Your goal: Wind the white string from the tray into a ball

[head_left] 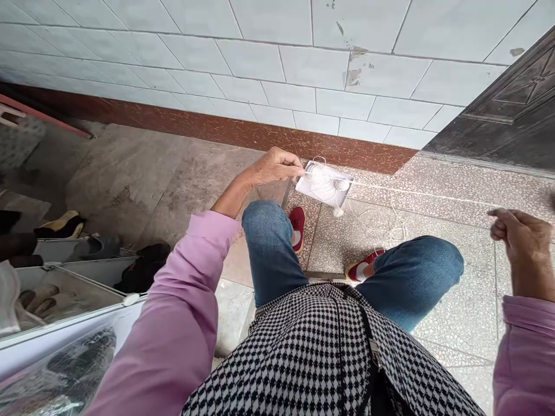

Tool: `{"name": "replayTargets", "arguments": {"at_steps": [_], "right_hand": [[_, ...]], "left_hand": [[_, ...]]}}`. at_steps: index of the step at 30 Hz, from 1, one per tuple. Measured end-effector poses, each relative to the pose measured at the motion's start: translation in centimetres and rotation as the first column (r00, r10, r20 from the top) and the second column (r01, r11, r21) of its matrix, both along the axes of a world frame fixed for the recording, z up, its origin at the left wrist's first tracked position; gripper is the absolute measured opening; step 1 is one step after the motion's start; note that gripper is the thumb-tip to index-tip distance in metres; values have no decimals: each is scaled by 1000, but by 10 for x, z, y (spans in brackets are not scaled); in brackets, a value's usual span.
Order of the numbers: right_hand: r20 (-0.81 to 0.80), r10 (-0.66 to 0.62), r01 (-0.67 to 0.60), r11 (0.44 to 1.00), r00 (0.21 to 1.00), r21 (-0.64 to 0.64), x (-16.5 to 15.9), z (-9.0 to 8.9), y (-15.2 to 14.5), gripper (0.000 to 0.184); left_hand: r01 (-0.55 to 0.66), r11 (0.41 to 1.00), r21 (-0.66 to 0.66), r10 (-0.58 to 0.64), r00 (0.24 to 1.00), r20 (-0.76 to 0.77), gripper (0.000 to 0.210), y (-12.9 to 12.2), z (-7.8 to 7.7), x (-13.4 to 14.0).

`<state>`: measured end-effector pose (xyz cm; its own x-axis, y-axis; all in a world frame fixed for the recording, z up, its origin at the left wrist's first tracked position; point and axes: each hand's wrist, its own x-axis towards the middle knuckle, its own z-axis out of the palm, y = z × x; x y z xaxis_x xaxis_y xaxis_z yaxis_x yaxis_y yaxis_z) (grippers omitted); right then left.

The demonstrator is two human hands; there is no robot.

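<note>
White tray on the speckled floor, beside the red skirting; inside, loose loops of white string and a wound ball. Small white ball just beside the tray's near edge. At left, divided rack with dark footwear in one compartment. Left hand near the tray's left end, thumb and fingers pinched on white string; right hand well apart, fingers curled, pinching the same strand, drawn nearly straight between. More string lies slack on the floor.
</note>
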<state>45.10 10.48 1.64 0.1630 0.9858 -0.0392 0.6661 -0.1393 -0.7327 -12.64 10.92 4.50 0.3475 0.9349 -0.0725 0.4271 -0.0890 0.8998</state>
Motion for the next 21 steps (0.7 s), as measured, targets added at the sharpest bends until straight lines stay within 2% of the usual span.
{"name": "replayTargets", "arguments": {"at_steps": [2,4,5,6,7,8,10,11,13,14,16,19,21], "right_hand": [[39,-115,118,989,993,-93,27,-7,1,48],[96,-64,77,988,993,-133,20,-12,0,33],[96,4,9,991,995,-135,3,-12,0,24],[92,105,-92,987,990,-133,-23,-10,-1,23],[42,218,-210,968,975,-134,-54,-7,-3,31],[-81,323,-330,938,943,-105,-88,-2,-5,41],[-308,514,-543,839,801,-12,-155,9,-11,54],[-362,571,-604,797,737,27,-182,14,-15,57],[-405,622,-655,752,670,72,-213,21,-20,54],[-410,623,-653,753,666,84,-215,22,-21,51],[-404,569,-582,806,716,102,-194,20,-18,47],[-313,342,-326,940,886,105,-117,10,-7,44],[-168,150,-143,988,974,50,-53,0,2,40]], "left_hand": [[-12,1000,-8,12,1000,-7,16,-1,-8,-2],[22,1000,-7,-22,1000,-9,16,-1,-14,12],[52,999,-1,-52,999,-7,16,0,-15,24],[86,996,9,-86,996,-4,16,1,-16,39],[121,992,23,-121,993,3,16,1,-15,56],[155,987,38,-155,988,12,16,1,-14,72],[214,975,56,-216,975,44,17,1,-8,102],[237,969,66,-242,968,62,17,1,-5,113],[261,962,84,-267,960,84,17,1,2,122],[257,962,92,-264,961,84,17,1,5,119],[217,972,96,-223,972,67,17,2,9,101],[125,989,76,-128,992,24,18,-1,9,57],[73,996,41,-73,997,-4,18,-5,5,31]]}}
